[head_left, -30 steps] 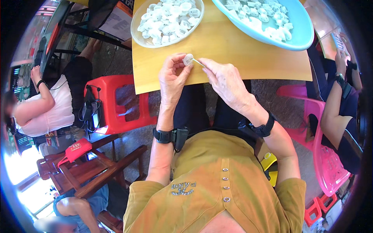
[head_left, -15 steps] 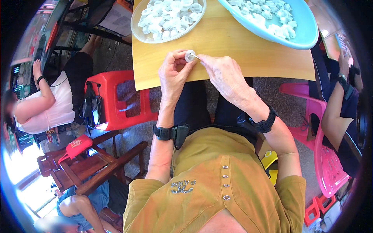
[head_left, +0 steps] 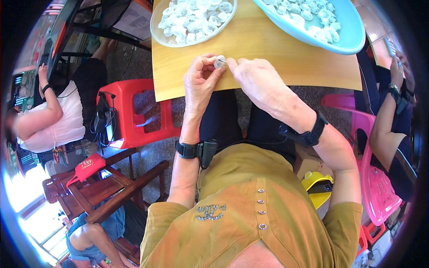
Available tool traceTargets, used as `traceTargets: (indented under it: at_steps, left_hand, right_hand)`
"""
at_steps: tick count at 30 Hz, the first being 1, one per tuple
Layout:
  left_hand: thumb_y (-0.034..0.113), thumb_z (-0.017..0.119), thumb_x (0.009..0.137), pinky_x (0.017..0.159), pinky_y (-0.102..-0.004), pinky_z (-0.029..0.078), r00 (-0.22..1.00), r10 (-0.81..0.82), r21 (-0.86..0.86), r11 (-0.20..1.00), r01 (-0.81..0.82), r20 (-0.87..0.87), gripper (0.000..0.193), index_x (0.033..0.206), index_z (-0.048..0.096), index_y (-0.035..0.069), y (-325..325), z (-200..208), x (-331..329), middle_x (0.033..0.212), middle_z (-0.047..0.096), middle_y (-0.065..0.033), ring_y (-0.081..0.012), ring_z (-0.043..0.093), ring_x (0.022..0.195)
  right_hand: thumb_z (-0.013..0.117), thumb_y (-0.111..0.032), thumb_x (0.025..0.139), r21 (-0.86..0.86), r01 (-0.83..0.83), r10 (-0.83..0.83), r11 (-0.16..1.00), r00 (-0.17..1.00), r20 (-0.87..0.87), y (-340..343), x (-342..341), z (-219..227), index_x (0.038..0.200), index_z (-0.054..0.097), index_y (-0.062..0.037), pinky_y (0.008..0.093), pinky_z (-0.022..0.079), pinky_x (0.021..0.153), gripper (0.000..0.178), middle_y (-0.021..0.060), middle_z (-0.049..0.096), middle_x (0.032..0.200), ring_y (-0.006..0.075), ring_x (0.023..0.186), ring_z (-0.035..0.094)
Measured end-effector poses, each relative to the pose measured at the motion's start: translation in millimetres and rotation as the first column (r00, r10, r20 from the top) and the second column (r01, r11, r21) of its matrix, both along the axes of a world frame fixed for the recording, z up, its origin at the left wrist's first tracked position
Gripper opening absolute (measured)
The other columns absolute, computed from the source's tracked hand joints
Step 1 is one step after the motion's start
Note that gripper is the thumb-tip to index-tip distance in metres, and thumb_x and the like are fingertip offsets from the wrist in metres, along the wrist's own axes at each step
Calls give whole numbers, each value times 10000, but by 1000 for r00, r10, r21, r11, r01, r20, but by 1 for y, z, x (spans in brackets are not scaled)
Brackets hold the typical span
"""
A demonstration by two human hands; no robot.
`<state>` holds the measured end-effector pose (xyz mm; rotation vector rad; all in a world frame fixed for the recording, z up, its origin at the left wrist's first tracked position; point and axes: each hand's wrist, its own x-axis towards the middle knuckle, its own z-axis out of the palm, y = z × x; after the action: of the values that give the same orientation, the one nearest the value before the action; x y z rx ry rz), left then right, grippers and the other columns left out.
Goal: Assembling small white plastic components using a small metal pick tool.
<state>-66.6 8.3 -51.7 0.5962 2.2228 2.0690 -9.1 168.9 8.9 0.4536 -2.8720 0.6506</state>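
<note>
Over the near edge of the wooden table, my left hand pinches a small round translucent white plastic piece between thumb and fingers. My right hand is closed on a thin, short pin-like tool, whose tip meets the face of the piece. Most of the tool is hidden in my fingers, so its kind does not show. Beyond my left hand, a clear round tray holds many similar white pieces. A light blue basin with more of them stands beyond my right hand.
The wooden table ends just in front of my lap. To the left are a red plastic stool with cables and a wooden chair with a red pouch. A pink chair stands at right, with a seated person beside it.
My right forearm and elbow have swung outward to the right, and the right hand has turned slightly around the tool. My left hand keeps the white piece in nearly the same place.
</note>
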Motion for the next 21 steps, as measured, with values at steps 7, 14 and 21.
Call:
traceTargets:
  at_steps: [7,14,21]
  left_hand:
    - [-6,681,818,719,-213,487,998,-30,-70,997,25,-60,170,965,594,1,-3,-1,-3,1043,613,-75,-72,571,786]
    - [10,590,901,853,-231,482,986,-150,77,987,144,78,129,1029,579,1,-8,3,-2,1133,609,-97,-112,593,954]
    - [-2,583,901,956,-267,446,973,-194,75,980,185,126,165,1066,575,3,-12,0,-6,1167,609,-110,-135,574,1055]
  right_hand:
    - [528,-21,803,255,-63,53,965,998,45,-1,0,4,1101,529,58,339,530,661,308,135,613,790,251,753,655]
    - [534,-21,800,255,-33,18,966,998,63,-4,6,3,1154,508,73,337,531,674,367,144,609,834,247,772,653]
    - [570,-47,783,161,-8,4,987,1000,25,5,3,-14,1187,518,25,319,522,669,413,111,604,841,237,773,642]
